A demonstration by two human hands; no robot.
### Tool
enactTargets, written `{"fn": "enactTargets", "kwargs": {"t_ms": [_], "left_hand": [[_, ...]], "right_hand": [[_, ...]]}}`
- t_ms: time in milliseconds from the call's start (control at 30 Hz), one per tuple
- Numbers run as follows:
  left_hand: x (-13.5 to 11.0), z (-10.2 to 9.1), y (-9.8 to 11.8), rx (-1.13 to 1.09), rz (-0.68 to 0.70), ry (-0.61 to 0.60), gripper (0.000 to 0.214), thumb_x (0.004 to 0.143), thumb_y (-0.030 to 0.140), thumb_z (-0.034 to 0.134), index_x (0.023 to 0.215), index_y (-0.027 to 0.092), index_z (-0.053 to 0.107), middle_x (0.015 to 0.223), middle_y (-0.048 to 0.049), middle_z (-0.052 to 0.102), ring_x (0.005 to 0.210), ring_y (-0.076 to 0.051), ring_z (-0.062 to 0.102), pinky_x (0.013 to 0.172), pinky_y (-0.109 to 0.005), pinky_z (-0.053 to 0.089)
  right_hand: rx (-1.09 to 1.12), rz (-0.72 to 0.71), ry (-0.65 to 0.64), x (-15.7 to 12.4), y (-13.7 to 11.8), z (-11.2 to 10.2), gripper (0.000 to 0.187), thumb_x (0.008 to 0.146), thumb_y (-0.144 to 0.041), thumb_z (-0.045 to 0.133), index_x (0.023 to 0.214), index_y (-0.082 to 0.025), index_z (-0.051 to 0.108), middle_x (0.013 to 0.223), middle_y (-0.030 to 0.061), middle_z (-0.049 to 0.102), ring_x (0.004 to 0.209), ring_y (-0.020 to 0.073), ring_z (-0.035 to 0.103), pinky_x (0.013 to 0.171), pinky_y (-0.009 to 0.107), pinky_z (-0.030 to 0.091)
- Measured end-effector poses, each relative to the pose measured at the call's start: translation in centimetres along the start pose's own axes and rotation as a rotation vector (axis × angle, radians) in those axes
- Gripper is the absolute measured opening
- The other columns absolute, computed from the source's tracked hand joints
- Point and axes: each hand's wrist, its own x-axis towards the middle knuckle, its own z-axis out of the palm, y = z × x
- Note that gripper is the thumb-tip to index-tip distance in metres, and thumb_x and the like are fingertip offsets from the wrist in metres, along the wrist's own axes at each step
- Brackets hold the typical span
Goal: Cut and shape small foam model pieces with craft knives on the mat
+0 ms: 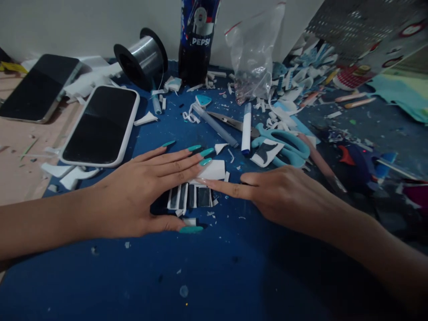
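Observation:
My left hand (147, 187) lies palm down with its fingers stretched out and long teal nails showing. Its fingertips rest on a white rectangular piece (216, 169), which they partly cover. From the other side comes my right hand (277, 191), its index finger straight and touching the lower edge of that white piece. The other fingers of the right hand are curled under, out of sight; nothing shows in them. Just below lie several dark strips with white edges (204, 197). A small white scrap (190, 221) sits by my left thumb.
Light-blue scissors (284, 145), a white marker (246, 129) and a grey-blue stick (216, 125) lie behind my hands. Two phones (100, 127) are at the left. A wire spool (143, 58), a Pepsi bottle (197, 44), a plastic bag (256, 58) and white scraps stand or lie at the back.

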Motion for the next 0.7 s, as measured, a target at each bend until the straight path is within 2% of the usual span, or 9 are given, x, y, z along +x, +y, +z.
{"fn": "enactTargets", "kwargs": {"t_ms": [100,200,367,500,567,700], "left_hand": [[0.12,-0.16,0.02,-0.012,0.006,0.005,0.088,0.087,0.065,0.052,0.154,0.033,0.006,0.159,-0.0020,0.024,0.145,-0.030,0.030,0.120,-0.056,0.023],[0.06,-0.15,-0.01,-0.008,-0.003,-0.007,0.089,0.086,0.065,0.053,0.154,0.032,0.007,0.159,-0.0013,0.024,0.145,-0.031,0.030,0.120,-0.056,0.024],[-0.11,-0.11,-0.09,-0.001,-0.018,-0.035,0.091,0.085,0.067,0.053,0.155,0.031,0.007,0.160,-0.0012,0.021,0.145,-0.032,0.028,0.120,-0.057,0.023],[-0.06,-0.06,-0.06,-0.005,-0.019,-0.024,0.090,0.085,0.067,0.053,0.154,0.032,0.009,0.160,-0.0007,0.022,0.144,-0.032,0.030,0.119,-0.058,0.024],[-0.04,-0.01,-0.06,-0.007,-0.027,-0.019,0.090,0.085,0.068,0.053,0.154,0.034,0.008,0.159,0.0003,0.023,0.144,-0.032,0.031,0.119,-0.058,0.025],[-0.10,0.04,-0.08,-0.007,-0.030,-0.043,0.091,0.084,0.068,0.053,0.154,0.033,0.007,0.160,-0.0003,0.023,0.145,-0.033,0.030,0.120,-0.059,0.024]], "right_hand": [[0.046,-0.013,0.012,0.01,0.16,0.23,0.081,0.084,0.004,0.035,0.154,-0.036,0.021,0.063,-0.0051,0.053,0.045,0.0089,0.039,0.047,0.025,0.016],[0.029,-0.015,0.043,0.11,0.23,0.36,0.084,0.082,0.004,0.036,0.154,-0.035,0.019,0.067,-0.0040,0.055,0.045,0.0083,0.039,0.047,0.025,0.014],[0.033,-0.047,0.009,0.10,0.23,0.17,0.087,0.079,0.007,0.035,0.155,-0.030,0.019,0.061,-0.0053,0.047,0.043,0.0077,0.033,0.046,0.025,0.013],[0.026,-0.021,0.041,0.19,0.15,0.28,0.083,0.081,0.005,0.036,0.155,-0.031,0.021,0.065,-0.0034,0.053,0.046,0.0078,0.036,0.047,0.026,0.014],[0.020,-0.018,0.063,0.31,0.15,0.28,0.083,0.081,0.006,0.035,0.154,-0.032,0.024,0.067,-0.0029,0.055,0.045,0.0075,0.033,0.046,0.026,0.012],[0.072,-0.041,0.058,0.43,0.38,0.04,0.083,0.077,0.007,0.033,0.150,-0.031,0.034,0.057,-0.0054,0.044,0.042,0.0075,0.027,0.046,0.025,0.011]]}}
